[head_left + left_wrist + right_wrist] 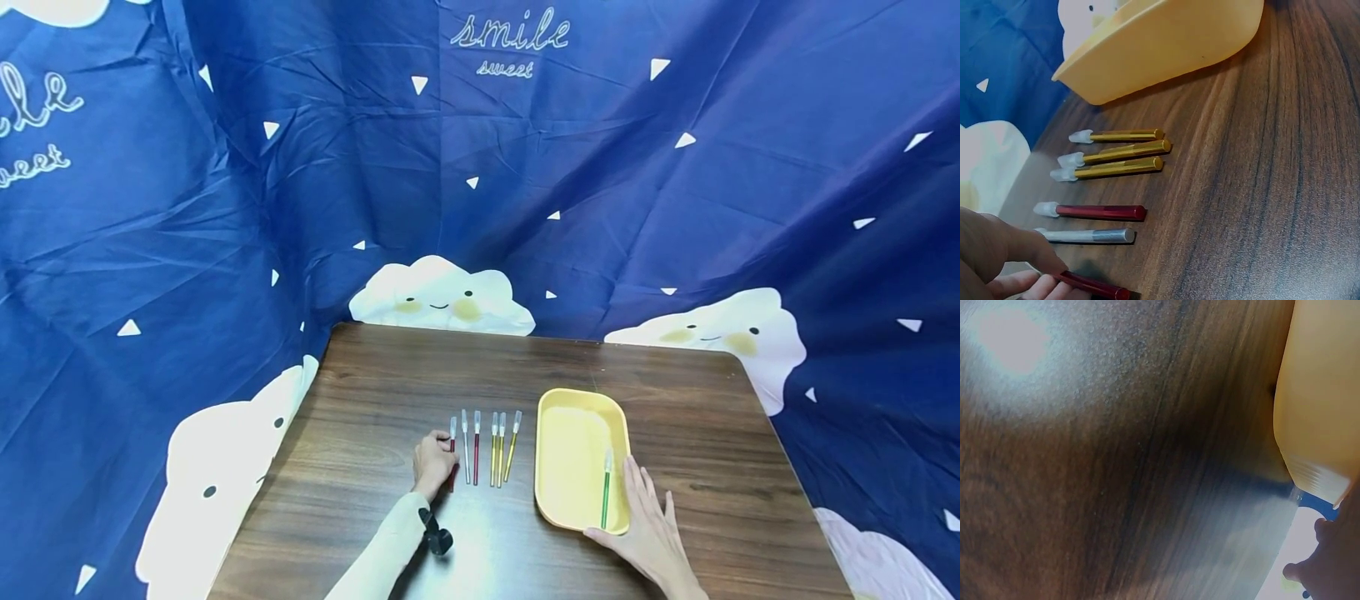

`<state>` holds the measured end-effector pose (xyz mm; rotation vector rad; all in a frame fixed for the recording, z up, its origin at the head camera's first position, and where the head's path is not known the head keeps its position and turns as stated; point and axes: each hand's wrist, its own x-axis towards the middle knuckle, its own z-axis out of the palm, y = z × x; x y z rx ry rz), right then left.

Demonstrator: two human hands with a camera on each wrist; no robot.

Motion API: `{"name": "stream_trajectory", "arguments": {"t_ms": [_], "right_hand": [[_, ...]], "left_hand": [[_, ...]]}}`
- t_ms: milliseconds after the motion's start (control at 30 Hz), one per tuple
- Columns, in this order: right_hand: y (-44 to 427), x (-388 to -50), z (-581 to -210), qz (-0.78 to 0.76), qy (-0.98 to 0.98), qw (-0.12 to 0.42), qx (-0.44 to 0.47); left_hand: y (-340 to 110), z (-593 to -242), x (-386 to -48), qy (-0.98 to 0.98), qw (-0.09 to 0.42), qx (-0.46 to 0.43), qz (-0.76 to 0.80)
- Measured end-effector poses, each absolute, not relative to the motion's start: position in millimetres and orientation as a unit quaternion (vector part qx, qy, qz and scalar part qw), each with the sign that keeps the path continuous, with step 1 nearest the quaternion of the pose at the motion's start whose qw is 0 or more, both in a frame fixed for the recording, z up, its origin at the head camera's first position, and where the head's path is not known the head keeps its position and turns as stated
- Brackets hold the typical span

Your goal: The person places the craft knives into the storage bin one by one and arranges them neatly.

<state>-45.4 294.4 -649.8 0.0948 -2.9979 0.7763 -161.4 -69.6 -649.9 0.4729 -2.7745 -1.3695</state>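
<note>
Your left hand (pixel 432 463) pinches the leftmost red pen (pixel 1099 286); your right hand (pixel 651 527), fingers straight, touches the yellow tray (pixel 566 454).
Your left fingers cover the gripped pen's middle in the head view and its capped end in the left wrist view. Toward 3 o'clock from it lie a silver pen (pixel 466 454), a second red pen (pixel 476 454) and three gold pens (pixel 500 454), then the tray, with a green pen (pixel 606 496) at its 4 o'clock side. Your right hand is at the tray's 4 o'clock corner; the right wrist view cuts off both, and how firmly you hold the rim cannot be told.
</note>
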Motion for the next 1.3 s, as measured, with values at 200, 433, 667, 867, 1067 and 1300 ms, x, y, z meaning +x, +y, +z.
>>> {"name": "stream_trajectory", "arguments": {"t_ms": [200, 433, 667, 867, 1067, 1300], "right_hand": [[294.8, -46.2, -648.1, 0.254, -0.966, 0.019, 0.032], [295.6, -46.9, -647.6, 0.257, -0.966, 0.019, 0.031], [293.9, -46.8, -647.9, 0.254, -0.967, 0.016, 0.029], [293.5, -45.7, -648.9, 0.245, -0.969, 0.017, 0.028], [293.3, -45.3, -649.1, 0.244, -0.969, 0.022, 0.032], [292.9, -45.4, -648.7, 0.255, -0.966, 0.018, 0.030]], "left_hand": [[-68.3, -648.8, -163.4, -0.889, 0.003, 0.156, -0.431], [-60.1, -636.4, -163.9, -0.883, 0.018, 0.129, -0.451], [-49.4, -621.2, -165.7, -0.868, -0.013, 0.128, -0.479], [-35.4, -604.5, -167.1, -0.863, -0.009, 0.116, -0.491], [-20.2, -585.1, -164.5, -0.854, -0.027, 0.098, -0.511], [-2.2, -575.9, -165.7, -0.857, -0.045, 0.071, -0.508]]}}
